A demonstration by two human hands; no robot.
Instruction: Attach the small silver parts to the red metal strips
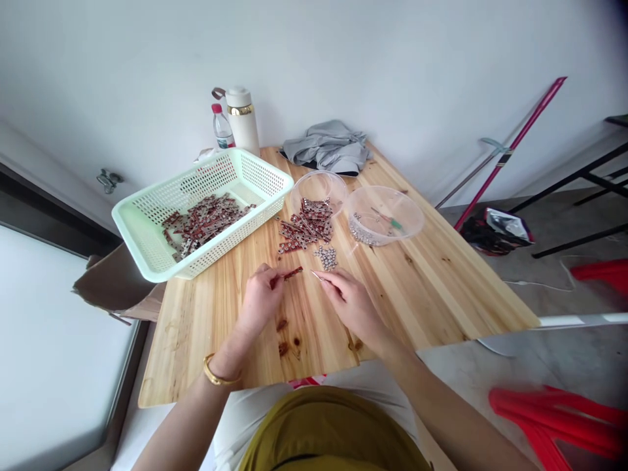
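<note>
My left hand (pixel 263 292) pinches one end of a small dark red strip with metal dots (pixel 293 273), held over the wooden table (pixel 206 333). Facing it, my right hand (pixel 346 296) is closed on a thin pointed metal tool (pixel 316 275), whose tip is a little apart from the strip. Just beyond my right hand lies a group of small silver round pieces (pixel 326 256). A pile of similar red strips (pixel 308 226) spreads behind them, partly in a tipped clear tub (pixel 318 186).
A pale green basket (pixel 203 261) with many strips stands at the left. A round clear tub (pixel 415 219) at the right holds silver pieces and a green-handled tool (pixel 395 224). Grey cloth (pixel 326 145), a white flask (pixel 244 127) and a bottle (pixel 222 129) are at the back.
</note>
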